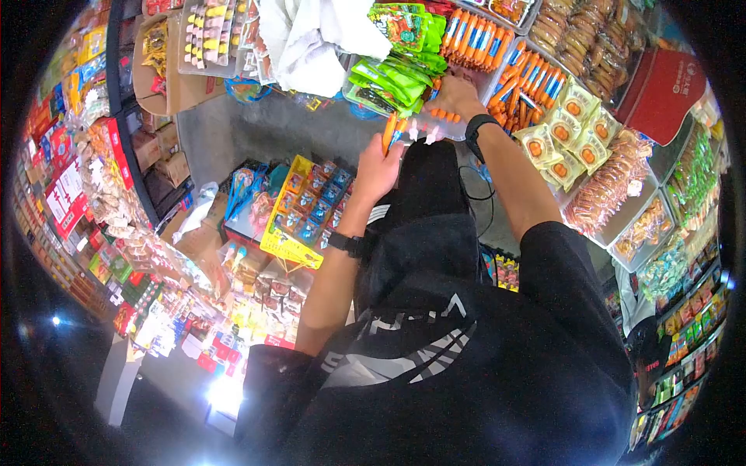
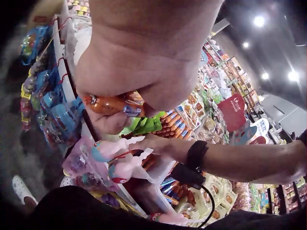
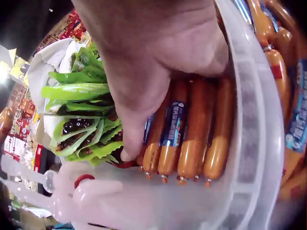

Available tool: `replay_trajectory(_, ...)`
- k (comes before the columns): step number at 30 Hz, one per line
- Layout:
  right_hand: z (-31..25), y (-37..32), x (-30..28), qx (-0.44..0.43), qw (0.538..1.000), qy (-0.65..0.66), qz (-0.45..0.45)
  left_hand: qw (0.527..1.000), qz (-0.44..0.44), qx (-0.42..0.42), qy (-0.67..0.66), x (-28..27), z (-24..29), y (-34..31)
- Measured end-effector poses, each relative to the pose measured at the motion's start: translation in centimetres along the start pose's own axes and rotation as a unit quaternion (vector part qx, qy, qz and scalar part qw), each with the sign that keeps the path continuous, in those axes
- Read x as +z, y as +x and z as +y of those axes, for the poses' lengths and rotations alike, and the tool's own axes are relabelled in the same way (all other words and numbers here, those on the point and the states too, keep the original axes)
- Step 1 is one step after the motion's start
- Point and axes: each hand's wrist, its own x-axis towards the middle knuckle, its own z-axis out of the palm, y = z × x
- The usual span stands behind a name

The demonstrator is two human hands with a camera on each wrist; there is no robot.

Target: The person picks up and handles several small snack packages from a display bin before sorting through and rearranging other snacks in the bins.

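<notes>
**Hand Status: Two Hands at the Sausage Tray**

Nearest to the head camera, I read two black wrist straps (image 1: 347,243), one per arm. The left hand (image 1: 378,167) is raised in front of the chest, its grip closed around one orange sausage (image 2: 112,104). The palm covers most of it, so I cannot confirm whether a second lies behind.

Further out, the right hand (image 1: 454,93) reaches into one clear plastic tray (image 3: 249,120). Its thumb and fingers lie on a row of tray sausages (image 3: 192,139). I count at least four side by side, clipped ends toward the wrist camera. I cannot tell whether this grip clamps any of them or only rests on top.

Just beside the tray sits one heap of green packets (image 3: 79,91), but overlap prevents a count.

Beyond, the further snack trays (image 1: 590,46) are cut off at the frame edge, and their contents are too small to identify.
</notes>
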Motion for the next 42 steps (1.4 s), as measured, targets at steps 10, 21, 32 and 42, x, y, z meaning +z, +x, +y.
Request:
replay_trajectory(10, -0.3, 0.0, 0.3, -0.065, 0.991, -0.075, 0.088, 1.000, -0.008, -0.013, -0.023, 0.9, -0.8, -0.2)
replay_trajectory(21, 0.3, -0.4, -0.2, -0.049, 0.998, 0.010, 0.032, 1.000, 0.010, 0.016, -0.001, 0.3, 1.2, -0.2)
replay_trajectory(32, 1.0, -0.5, 0.8, -0.064, 0.997, 0.045, 0.017, 0.999, 0.025, 0.045, 0.001, -0.8, 2.0, -1.9)
replay_trajectory(42, 1.6, 1.0, 0.2, -0.105, 0.993, 0.056, -0.017, 0.996, 0.048, 0.072, 0.020, -2.2, 3.9, -0.1)
